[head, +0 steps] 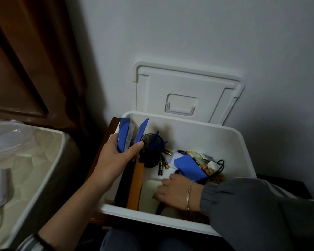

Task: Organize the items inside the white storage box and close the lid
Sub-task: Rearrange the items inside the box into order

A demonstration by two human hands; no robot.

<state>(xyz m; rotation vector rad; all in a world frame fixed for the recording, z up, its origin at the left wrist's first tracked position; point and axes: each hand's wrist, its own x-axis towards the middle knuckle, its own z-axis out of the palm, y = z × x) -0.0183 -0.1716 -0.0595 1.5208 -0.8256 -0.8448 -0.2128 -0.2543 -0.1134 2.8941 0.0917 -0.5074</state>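
Our left hand grips the stapler above the box, likely clearing room; our right hand sits low inside, its grasp hidden. The lid stands open behind.

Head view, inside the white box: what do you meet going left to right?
Blue stapler gripped by the left hand, black mesh cup, loose batteries, blue case, white adapter.

The left hand grips a blue plastic stapler over the left end of the white plastic storage box, whose hinged white lid leans open against the wall. The right hand reaches down inside beside a blue rectangular case; what it grasps is unclear.
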